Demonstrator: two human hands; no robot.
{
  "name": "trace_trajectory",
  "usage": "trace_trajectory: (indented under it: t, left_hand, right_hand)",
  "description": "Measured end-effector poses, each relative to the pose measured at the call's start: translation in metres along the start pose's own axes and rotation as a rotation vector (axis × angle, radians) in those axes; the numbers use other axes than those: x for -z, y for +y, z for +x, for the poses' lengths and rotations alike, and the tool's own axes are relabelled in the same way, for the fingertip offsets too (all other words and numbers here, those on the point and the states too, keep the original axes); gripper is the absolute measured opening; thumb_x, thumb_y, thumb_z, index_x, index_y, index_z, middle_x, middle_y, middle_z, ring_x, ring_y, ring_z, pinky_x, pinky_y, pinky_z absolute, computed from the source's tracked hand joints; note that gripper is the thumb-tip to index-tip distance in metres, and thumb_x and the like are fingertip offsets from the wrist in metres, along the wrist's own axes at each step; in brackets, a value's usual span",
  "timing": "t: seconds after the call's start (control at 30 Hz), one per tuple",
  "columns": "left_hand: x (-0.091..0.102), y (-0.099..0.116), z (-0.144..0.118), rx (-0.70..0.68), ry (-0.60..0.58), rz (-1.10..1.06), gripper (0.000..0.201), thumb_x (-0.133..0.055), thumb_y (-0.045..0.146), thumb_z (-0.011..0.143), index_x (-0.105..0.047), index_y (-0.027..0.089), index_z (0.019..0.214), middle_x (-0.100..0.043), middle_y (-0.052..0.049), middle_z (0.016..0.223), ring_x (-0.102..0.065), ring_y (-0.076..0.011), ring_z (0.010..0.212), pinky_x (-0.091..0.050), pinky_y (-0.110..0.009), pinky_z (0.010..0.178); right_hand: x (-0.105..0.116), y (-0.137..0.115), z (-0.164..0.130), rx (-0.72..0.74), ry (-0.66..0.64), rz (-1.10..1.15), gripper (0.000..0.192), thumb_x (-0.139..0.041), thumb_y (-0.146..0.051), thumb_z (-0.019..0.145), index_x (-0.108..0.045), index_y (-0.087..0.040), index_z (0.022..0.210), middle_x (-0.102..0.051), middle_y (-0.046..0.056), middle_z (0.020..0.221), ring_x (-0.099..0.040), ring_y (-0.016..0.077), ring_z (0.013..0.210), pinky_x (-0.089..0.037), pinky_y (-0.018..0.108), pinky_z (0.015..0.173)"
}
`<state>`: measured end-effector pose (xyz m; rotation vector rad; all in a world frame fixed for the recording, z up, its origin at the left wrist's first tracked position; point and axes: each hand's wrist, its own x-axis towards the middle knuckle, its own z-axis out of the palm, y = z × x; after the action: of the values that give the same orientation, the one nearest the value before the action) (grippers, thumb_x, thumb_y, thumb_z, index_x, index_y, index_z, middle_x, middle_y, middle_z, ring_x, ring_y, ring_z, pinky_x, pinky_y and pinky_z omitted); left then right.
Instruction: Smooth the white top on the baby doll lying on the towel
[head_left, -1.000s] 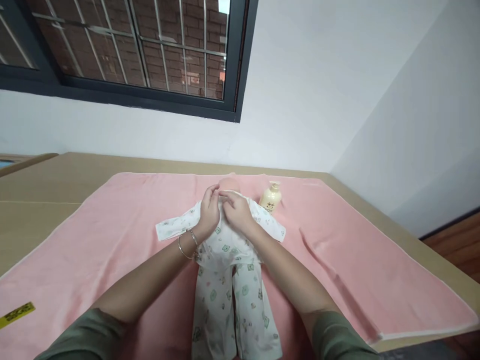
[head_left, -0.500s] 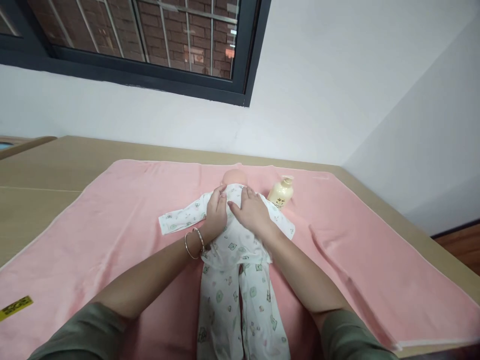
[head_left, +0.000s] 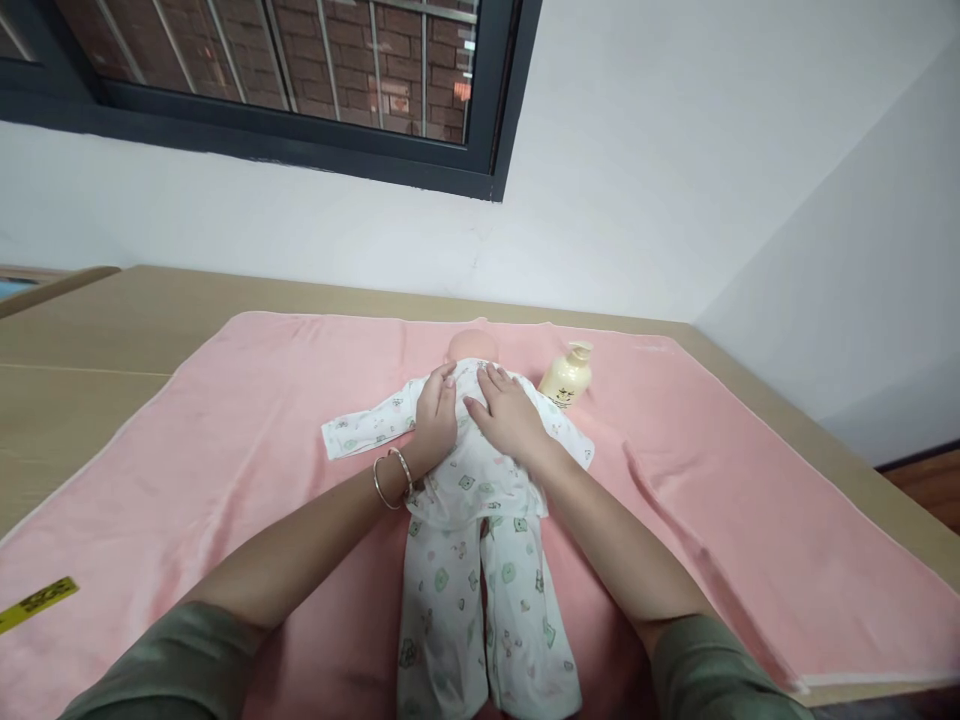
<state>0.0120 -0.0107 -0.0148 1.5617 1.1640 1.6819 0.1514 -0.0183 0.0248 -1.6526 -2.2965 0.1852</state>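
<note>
Doll in printed pajamas lies face up on the pink towel, and both hands, left hand and right hand, have slid down from its neck, fingers now open flat on its chest.

Two hands are showing: the left hand and the right hand, both lying flat on one doll that is wearing one printed top and one pair of printed trousers. Two bangles are circling the left wrist. One cream bottle is standing at two o'clock from the doll. One pink towel is covering one table, with one yellow label lying at eight o'clock. One window is showing at eleven o'clock.
</note>
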Motion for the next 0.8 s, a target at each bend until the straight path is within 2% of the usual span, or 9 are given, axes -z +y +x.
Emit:
trace_trajectory:
  t: [0.07,0.17,0.23,0.33,0.47,0.53,0.67,0.8]
  left_hand:
    - [0.001,0.000,0.000,0.004,-0.004,0.011,0.041,-0.036,0.045,0.102,-0.061,0.020,0.124,-0.065,-0.013,0.133,-0.057,-0.0269,0.130,-0.041,-0.047,0.116]
    - [0.001,-0.001,0.000,0.005,-0.027,0.045,0.039,-0.038,0.041,0.102,-0.059,0.019,0.126,-0.065,-0.014,0.133,-0.059,-0.0268,0.128,-0.044,-0.047,0.114]
    - [0.001,-0.003,0.000,-0.022,-0.074,0.100,0.039,-0.040,0.038,0.101,-0.057,0.018,0.129,-0.065,-0.015,0.133,-0.060,-0.0272,0.127,-0.045,-0.048,0.113]
    - [0.000,-0.007,0.000,-0.087,-0.140,0.199,0.040,-0.041,0.034,0.099,-0.055,0.018,0.133,-0.064,-0.015,0.135,-0.059,-0.0275,0.128,-0.043,-0.051,0.114]
    - [-0.003,-0.011,0.000,-0.110,-0.143,0.317,0.043,-0.045,0.026,0.093,-0.054,0.017,0.134,-0.063,-0.016,0.137,-0.056,-0.0294,0.131,-0.039,-0.053,0.117]
    - [-0.004,-0.012,0.004,-0.099,-0.148,0.406,0.045,-0.048,0.026,0.090,-0.056,0.014,0.133,-0.061,-0.018,0.138,-0.054,-0.0321,0.132,-0.038,-0.054,0.117]
    - [0.000,-0.015,0.018,-0.057,-0.226,0.557,0.044,-0.048,0.030,0.090,-0.060,0.010,0.128,-0.064,-0.021,0.132,-0.056,-0.0350,0.129,-0.037,-0.054,0.117]
    - [0.003,-0.016,0.023,-0.083,-0.285,0.656,0.044,-0.043,0.031,0.093,-0.060,0.010,0.127,-0.066,-0.021,0.129,-0.059,-0.0349,0.124,-0.041,-0.053,0.112]
  right_hand:
    - [-0.004,-0.014,-0.009,-0.013,0.013,-0.053,0.064,-0.039,-0.039,0.104,-0.036,-0.004,0.157,-0.027,0.022,0.165,-0.019,0.0356,0.156,-0.018,0.055,0.125]
    - [-0.007,-0.025,-0.016,0.152,-0.011,-0.059,0.054,-0.042,-0.030,0.102,-0.043,-0.016,0.155,-0.033,0.013,0.165,-0.017,0.0331,0.157,-0.008,0.061,0.126]
    - [-0.007,-0.021,-0.014,0.214,-0.021,-0.014,0.051,-0.040,-0.027,0.102,-0.048,-0.024,0.152,-0.037,0.008,0.164,-0.019,0.0298,0.157,-0.005,0.063,0.125]
    - [-0.006,-0.002,-0.002,0.102,0.019,0.069,0.049,-0.037,-0.033,0.105,-0.048,-0.023,0.152,-0.037,0.009,0.164,-0.023,0.0281,0.156,-0.012,0.059,0.126]
    - [-0.007,0.016,0.010,-0.092,0.074,0.121,0.058,-0.035,-0.042,0.106,-0.042,-0.011,0.154,-0.035,0.018,0.164,-0.026,0.0288,0.155,-0.020,0.049,0.126]
    - [-0.007,0.014,0.009,-0.116,0.070,0.094,0.061,-0.035,-0.041,0.106,-0.040,-0.006,0.155,-0.034,0.021,0.163,-0.026,0.0303,0.155,-0.019,0.048,0.126]
    - [-0.005,-0.006,-0.006,-0.119,0.023,0.007,0.064,-0.035,-0.038,0.105,-0.035,-0.001,0.156,-0.032,0.026,0.163,-0.025,0.0354,0.154,-0.021,0.050,0.125]
    - [0.000,-0.016,-0.014,-0.086,-0.022,-0.017,0.060,-0.037,-0.033,0.104,-0.038,-0.001,0.154,-0.035,0.025,0.161,-0.027,0.0349,0.154,-0.023,0.048,0.124]
